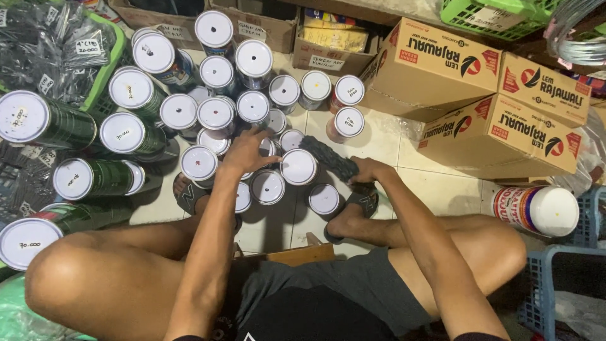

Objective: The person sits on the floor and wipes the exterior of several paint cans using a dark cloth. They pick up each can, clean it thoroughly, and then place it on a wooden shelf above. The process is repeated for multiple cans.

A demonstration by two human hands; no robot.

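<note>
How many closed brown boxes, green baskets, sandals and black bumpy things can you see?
Closed brown boxes: 3
Green baskets: 2
Sandals: 2
Black bumpy block, held in the right hand: 1
Total: 8

Left hand [247, 150] rests on the white-lidded cans [218, 113] crowding the tiled floor [379, 142]; right hand [369, 169] grips a black ridged strip [328, 158].

Roughly two dozen white-lidded cans [216, 114] crowd the upper left and centre of the frame. Three tan cardboard boxes [499, 136] sit at upper right, one white tub [536, 209] at right, and one black brush [328, 158] at centre.
</note>
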